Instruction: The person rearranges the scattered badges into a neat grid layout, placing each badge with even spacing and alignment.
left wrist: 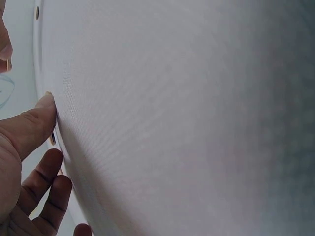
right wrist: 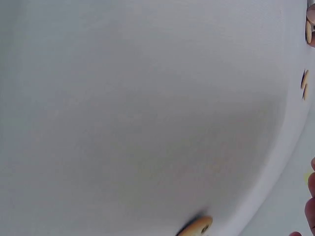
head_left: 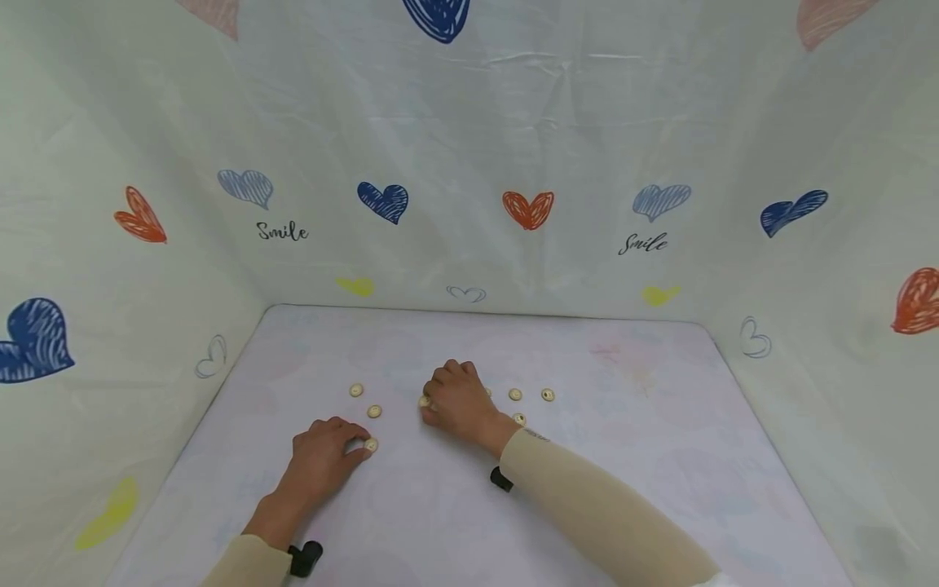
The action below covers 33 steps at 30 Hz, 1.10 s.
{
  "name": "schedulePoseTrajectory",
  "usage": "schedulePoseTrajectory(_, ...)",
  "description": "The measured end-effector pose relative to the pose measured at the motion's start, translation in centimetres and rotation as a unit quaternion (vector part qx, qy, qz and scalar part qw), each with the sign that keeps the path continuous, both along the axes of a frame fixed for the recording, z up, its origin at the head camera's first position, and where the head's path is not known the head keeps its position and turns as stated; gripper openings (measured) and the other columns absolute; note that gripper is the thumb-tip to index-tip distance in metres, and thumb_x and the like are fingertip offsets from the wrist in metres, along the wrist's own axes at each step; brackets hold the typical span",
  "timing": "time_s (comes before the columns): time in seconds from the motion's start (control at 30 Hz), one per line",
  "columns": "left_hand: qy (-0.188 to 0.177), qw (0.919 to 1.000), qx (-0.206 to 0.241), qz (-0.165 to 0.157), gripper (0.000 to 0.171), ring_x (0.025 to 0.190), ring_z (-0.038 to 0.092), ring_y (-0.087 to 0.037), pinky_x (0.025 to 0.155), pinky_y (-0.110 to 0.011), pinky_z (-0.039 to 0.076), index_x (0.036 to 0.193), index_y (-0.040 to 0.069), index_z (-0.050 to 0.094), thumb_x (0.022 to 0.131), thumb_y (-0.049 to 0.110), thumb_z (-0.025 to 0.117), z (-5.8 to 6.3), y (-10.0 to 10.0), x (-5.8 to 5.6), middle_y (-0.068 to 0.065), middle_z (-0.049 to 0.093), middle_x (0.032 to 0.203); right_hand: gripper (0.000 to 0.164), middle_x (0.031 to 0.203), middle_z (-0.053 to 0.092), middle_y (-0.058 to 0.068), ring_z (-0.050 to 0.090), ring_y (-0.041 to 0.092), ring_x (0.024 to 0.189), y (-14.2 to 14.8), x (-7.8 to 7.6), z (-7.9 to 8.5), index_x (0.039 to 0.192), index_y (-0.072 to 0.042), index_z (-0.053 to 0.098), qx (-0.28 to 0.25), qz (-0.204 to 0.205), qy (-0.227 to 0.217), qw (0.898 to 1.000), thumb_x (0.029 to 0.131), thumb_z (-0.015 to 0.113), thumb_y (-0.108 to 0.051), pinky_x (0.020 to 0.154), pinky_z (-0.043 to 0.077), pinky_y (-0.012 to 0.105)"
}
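Discs beyond left hand, another partly behind right hand, one in each hand's narrow pinch

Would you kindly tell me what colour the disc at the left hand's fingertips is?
The disc is pale tan, seen best in the head view.

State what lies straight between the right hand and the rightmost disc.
In the head view, one whole disc lies between the right hand and the rightmost disc; a mostly hidden disc peeks out beside the hand.
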<state>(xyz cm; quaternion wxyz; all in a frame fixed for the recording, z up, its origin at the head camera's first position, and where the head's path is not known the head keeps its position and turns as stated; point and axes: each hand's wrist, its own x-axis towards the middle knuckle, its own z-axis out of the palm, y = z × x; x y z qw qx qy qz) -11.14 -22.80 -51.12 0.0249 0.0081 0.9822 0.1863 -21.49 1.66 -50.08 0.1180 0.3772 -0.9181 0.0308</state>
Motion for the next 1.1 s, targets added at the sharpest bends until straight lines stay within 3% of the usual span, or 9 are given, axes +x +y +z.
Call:
schedulePoseTrajectory(0.23, -0.001, 1.0000, 0.003, -0.002, 0.021, 0.111, 0.063, -0.035, 0.093, -0.062, 0.044, 0.111, 0.017, 0.078, 0.091, 0.022, 0.083, 0.1, -0.1, 0.1, -0.008, 0.072, 0.114, 0.021, 0.106, 0.070, -0.005, 0.054, 0.015, 0.100, 2.6, 0.3, 0.5, 0.107, -0.020, 0.078, -0.009, -0.004, -0.014, 1.000, 0.096, 0.073, -0.037, 0.095, 0.043, 0.038)
schedulePoseTrajectory(0.57, 0.002, 1.0000, 0.005, -0.003, 0.021, 0.112, 0.062, -0.035, 0.095, -0.064, 0.043, 0.111, 0.017, 0.077, 0.091, 0.022, 0.083, 0.1, -0.1, 0.2, -0.008, 0.072, 0.114, 0.019, 0.104, 0.070, -0.004, 0.055, 0.017, 0.101, 8.4, 0.6, -0.1, 0.106, -0.018, 0.079, -0.047, -0.024, -0.031, 0.998, 0.093, 0.078, -0.032, 0.096, 0.044, 0.041)
schedulePoseTrajectory(1.1, 0.002, 1.0000, 0.008, -0.004, 0.021, 0.113, 0.062, -0.035, 0.097, -0.065, 0.042, 0.111, 0.017, 0.077, 0.092, 0.022, 0.082, 0.3, 0.0, 0.2, -0.007, 0.071, 0.114, 0.017, 0.102, 0.071, -0.001, 0.056, 0.020, 0.100, 16.9, 2.2, -0.2, 0.099, -0.016, 0.078, -0.060, -0.061, -0.016, 0.996, 0.088, 0.083, -0.027, 0.093, 0.044, 0.045)
